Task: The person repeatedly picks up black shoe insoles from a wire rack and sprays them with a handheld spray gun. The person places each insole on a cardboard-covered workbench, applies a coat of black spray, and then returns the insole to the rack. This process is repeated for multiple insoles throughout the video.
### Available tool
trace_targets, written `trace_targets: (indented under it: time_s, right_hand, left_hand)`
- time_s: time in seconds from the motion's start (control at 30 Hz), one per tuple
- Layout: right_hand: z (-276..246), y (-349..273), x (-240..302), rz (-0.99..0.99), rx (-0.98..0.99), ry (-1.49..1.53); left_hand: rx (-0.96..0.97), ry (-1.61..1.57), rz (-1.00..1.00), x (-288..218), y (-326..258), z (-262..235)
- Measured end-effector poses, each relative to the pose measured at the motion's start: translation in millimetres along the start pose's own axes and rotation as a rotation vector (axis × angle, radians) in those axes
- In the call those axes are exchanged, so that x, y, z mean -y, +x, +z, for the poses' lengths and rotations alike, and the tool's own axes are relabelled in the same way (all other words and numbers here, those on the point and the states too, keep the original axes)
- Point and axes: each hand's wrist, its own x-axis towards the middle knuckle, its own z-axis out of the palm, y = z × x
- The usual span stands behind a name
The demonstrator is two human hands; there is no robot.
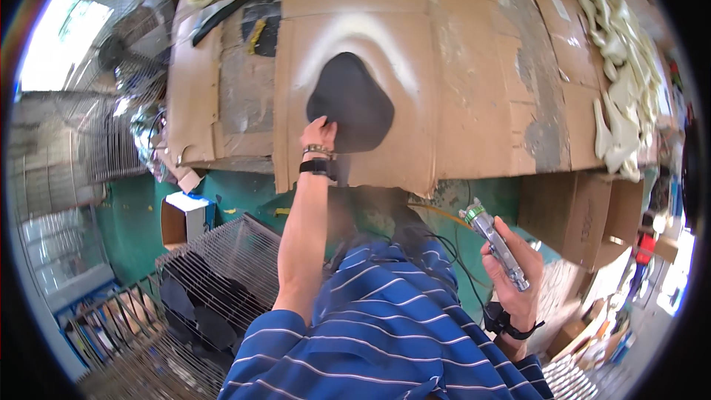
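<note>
A flat black rounded-triangle piece, like a saddle-shaped pad (357, 102), lies on the cardboard sheet (311, 37) with its narrow end pointing away from me. My left hand (319, 134) pinches its near left edge; the fingertips rest on top and the thumb's hold is partly hidden. A whitish sprayed arc on the cardboard curves around the piece's far side. Off to the right, below the table edge, my right hand (516, 267) grips a metal spray gun (490, 235) with a green ring at its head. The gun is held apart from the black piece.
Cream-coloured moulded foam pieces (626, 67) pile up on the table's right. A black strip (222, 19) lies at the back left, near a yellow-handled tool (257, 35). Below stand a wire rack (241, 259) with black pieces and a cardboard box (574, 218). A hose (437, 211) runs beneath.
</note>
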Motion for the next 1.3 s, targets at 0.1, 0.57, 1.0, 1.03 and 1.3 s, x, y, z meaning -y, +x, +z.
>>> trace_targets:
  time_s: [0.1,0.57,1.0,1.03,1.3]
  right_hand:
    - [9.9,14.5,-4.7,0.010,0.072,0.000]
    - [73.1,75.6,27.4,-0.245,0.696,-0.052]
    - [156.5,25.6,57.6,-0.381,1.153,-0.160]
    - [170.6,19.6,60.3,-0.424,1.194,-0.206]
    - [236.5,-62.0,110.0,-0.654,1.474,-0.446]
  left_hand:
    - [0.356,-0.177,-0.044,-22.1,-36.6,24.6]
    - [0.337,-0.671,0.610,-141.8,-292.6,-120.3]
    - [-0.320,-1.126,1.376,-70.8,-564.3,-348.9]
    - [-0.369,-1.131,1.446,-61.5,-581.8,-371.1]
    - [-0.899,-1.107,1.902,71.3,-738.2,-540.5]
